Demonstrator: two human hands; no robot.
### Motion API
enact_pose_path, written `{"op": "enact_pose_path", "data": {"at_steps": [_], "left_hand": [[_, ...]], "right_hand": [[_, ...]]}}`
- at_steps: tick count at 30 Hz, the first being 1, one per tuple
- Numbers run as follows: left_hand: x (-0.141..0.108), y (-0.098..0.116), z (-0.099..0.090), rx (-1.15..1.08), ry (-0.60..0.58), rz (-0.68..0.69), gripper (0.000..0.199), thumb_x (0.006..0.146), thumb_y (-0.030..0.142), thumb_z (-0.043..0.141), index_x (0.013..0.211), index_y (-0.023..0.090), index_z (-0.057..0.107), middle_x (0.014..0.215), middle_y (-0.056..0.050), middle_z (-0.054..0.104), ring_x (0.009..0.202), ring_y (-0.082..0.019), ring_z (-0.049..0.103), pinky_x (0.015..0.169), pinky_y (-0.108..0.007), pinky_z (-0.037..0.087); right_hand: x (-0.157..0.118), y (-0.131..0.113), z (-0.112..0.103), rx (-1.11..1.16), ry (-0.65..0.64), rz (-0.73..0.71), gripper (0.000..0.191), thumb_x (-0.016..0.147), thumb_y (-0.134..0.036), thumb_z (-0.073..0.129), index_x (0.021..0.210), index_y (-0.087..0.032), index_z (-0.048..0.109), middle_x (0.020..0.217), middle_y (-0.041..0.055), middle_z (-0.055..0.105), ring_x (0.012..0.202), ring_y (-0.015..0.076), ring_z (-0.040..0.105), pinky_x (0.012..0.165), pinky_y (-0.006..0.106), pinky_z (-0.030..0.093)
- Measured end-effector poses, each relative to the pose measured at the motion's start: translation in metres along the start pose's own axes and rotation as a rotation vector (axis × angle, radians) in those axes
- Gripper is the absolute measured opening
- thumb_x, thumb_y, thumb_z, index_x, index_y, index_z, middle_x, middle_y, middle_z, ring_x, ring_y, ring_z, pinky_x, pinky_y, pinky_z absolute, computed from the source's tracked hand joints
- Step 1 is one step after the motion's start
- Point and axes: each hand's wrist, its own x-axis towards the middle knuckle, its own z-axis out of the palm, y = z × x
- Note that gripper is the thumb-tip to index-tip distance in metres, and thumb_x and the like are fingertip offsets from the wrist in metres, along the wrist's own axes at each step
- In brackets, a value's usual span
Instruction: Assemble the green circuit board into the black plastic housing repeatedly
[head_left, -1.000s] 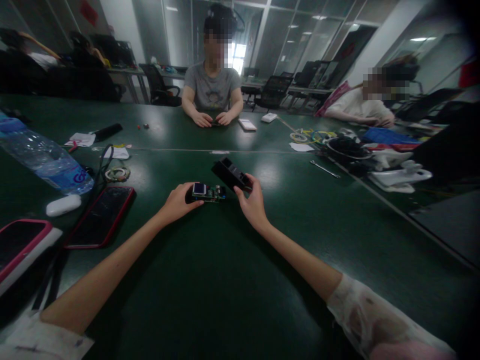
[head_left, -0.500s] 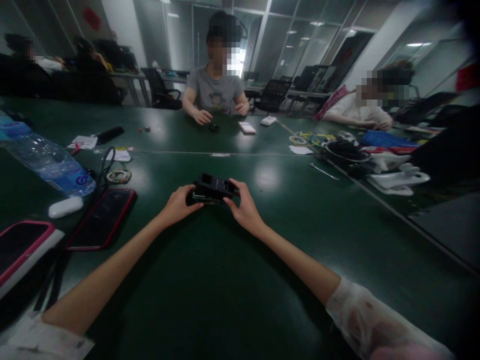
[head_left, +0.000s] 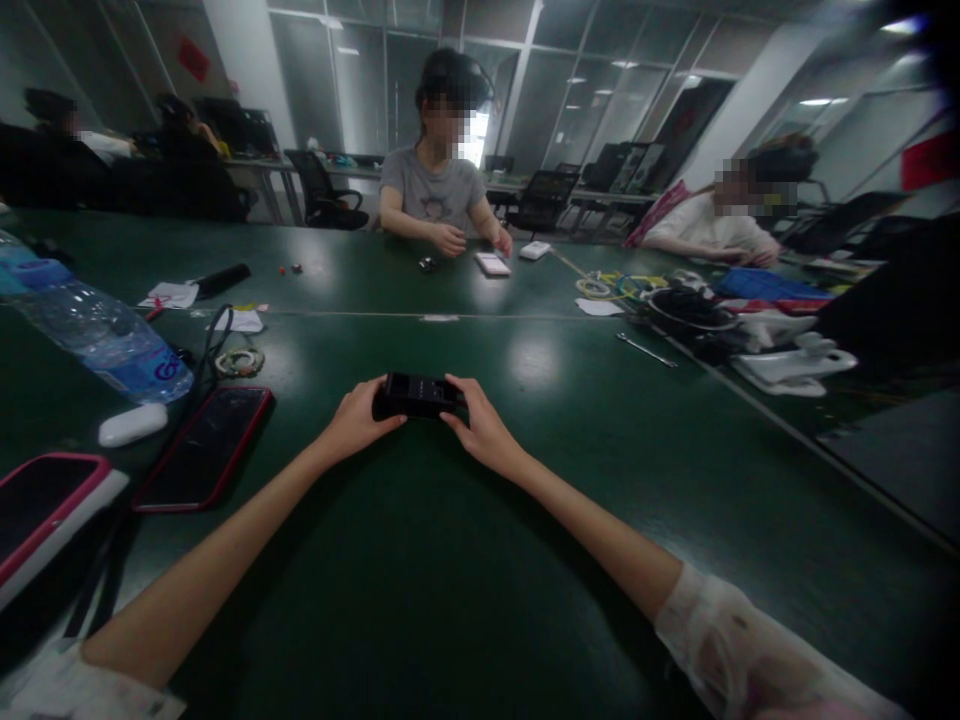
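Note:
A small black plastic case (head_left: 418,396) with cutouts and small holes in its top face sits between my hands near the middle of the green table. My left hand (head_left: 358,418) grips its left end, thumb along the near edge and fingers behind. At the opposite end, my right hand (head_left: 480,422) clasps the case the same way, thumb in front. Its top looks level, and no circuit board shows at its near side. What lies under the case and the far fingertips is hidden.
To the left are a water bottle (head_left: 112,330), a white earphone case (head_left: 133,425), a red-edged phone (head_left: 206,450) and another phone (head_left: 49,500). A wrench (head_left: 646,350) and cable clutter (head_left: 690,305) lie right. A person (head_left: 435,190) sits opposite.
The black case's top has gone from tilted to level, and the circuit board edge under it no longer shows. Both hands keep their hold. The person opposite has moved their hands rightward.

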Motion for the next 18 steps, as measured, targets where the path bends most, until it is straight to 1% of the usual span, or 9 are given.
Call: {"op": "enact_pose_path", "data": {"at_steps": [3,10,14,18], "left_hand": [[0.0005,-0.0003,0.0004,0.015,-0.005,0.016,0.067,0.078,0.045,0.07,0.134,0.018,0.046,0.133,-0.016,0.057,0.124,-0.034,0.052,0.103,-0.055,0.042],[0.0003,0.0018,-0.0011,0.028,-0.009,0.026,0.065,0.077,0.047,0.07,0.132,0.019,0.048,0.131,-0.014,0.058,0.124,-0.034,0.052,0.102,-0.053,0.042],[0.0002,0.0017,-0.0002,0.035,-0.004,0.018,0.065,0.078,0.05,0.069,0.132,0.019,0.048,0.132,-0.015,0.057,0.124,-0.034,0.051,0.102,-0.054,0.042],[-0.0002,0.0049,-0.0017,0.016,-0.01,0.007,0.064,0.079,0.049,0.069,0.132,0.019,0.049,0.133,-0.015,0.057,0.126,-0.034,0.05,0.104,-0.054,0.041]], "right_hand": [[0.0004,-0.0012,-0.0005,-0.019,-0.016,0.018,0.055,0.089,-0.017,0.058,0.139,-0.026,0.036,0.13,0.0109,0.05,0.123,0.0267,0.054,0.108,0.053,0.046],[0.001,0.0001,0.0002,-0.007,-0.01,0.037,0.053,0.088,-0.018,0.059,0.136,-0.024,0.039,0.129,0.0115,0.052,0.121,0.0263,0.055,0.107,0.052,0.046],[0.0012,0.0008,0.0002,0.027,-0.005,0.061,0.054,0.086,-0.02,0.062,0.136,-0.025,0.04,0.13,0.0107,0.053,0.121,0.0257,0.056,0.105,0.052,0.047],[0.002,0.0022,0.0005,0.098,-0.015,0.115,0.059,0.083,-0.019,0.067,0.135,-0.024,0.04,0.131,0.0113,0.055,0.122,0.0258,0.057,0.106,0.052,0.047]]}}
